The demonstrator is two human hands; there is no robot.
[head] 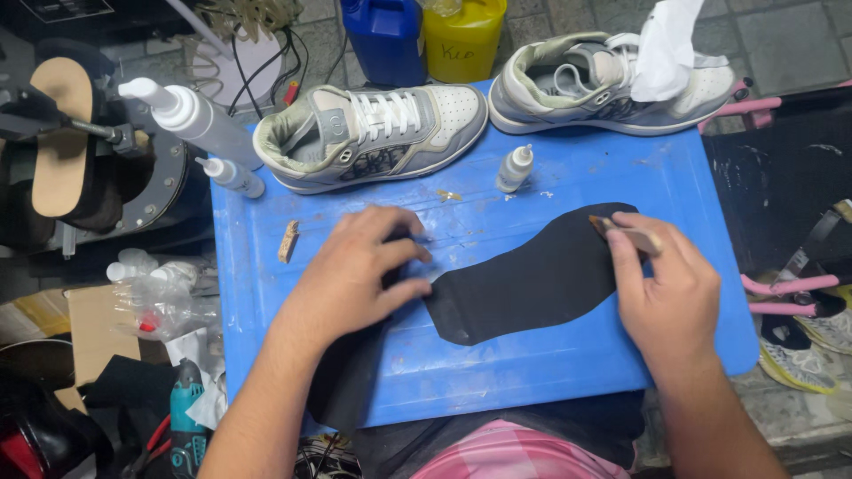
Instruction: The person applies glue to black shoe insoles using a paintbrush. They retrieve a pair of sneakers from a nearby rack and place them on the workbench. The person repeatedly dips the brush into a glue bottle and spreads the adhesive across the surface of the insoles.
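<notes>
Left hand (355, 270), fingers spread and bent, pressing flat on the near-left end of a black sole-shaped sheet (532, 284). Right hand (666, 297) closed around a small brush (626, 233), its tip touching the sheet's far-right edge. The sheet lies between the two hands on a blue table (657, 177), its long axis running from near left to far right; a further black piece (342, 381) hangs over the near edge under the left forearm. Far of the hands: a small white bottle (514, 168) standing upright, and two grey-and-white sneakers (377, 133) side by side, the right one stuffed with white paper (670, 44). At the far-left corner, two larger white bottles (200, 120) lying tilted; a small wooden scrap (288, 240) just left of the left hand.
</notes>
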